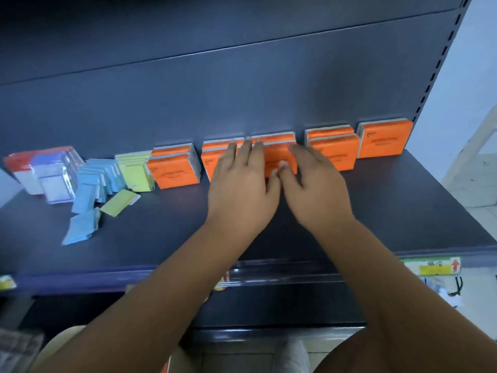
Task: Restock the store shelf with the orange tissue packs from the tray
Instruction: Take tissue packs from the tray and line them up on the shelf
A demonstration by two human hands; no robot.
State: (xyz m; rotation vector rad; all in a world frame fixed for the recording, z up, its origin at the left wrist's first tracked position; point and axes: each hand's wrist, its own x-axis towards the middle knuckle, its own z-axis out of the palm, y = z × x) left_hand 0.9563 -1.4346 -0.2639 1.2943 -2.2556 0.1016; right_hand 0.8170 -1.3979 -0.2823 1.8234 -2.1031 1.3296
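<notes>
Both bare forearms reach forward side by side. The left hand (242,189) and right hand (317,189) lie palm-down, fingers straight and close together, thumb tips nearly touching.

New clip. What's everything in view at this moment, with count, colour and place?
orange packs: five groups, about nine packs, orange, row along the shelf back, centre to right
yellow packs: small stack plus one loose, yellow, left of the orange
blue packs: leaning row plus loose ones in front, light blue, left of the yellow
white packs: stack, white with purple and red, far left
shelf: one, dark blue
label: one, yellow-green, shelf front edge, right
left hand: straight fingers on the middle orange groups
right hand: beside it, touching the orange packs
</notes>
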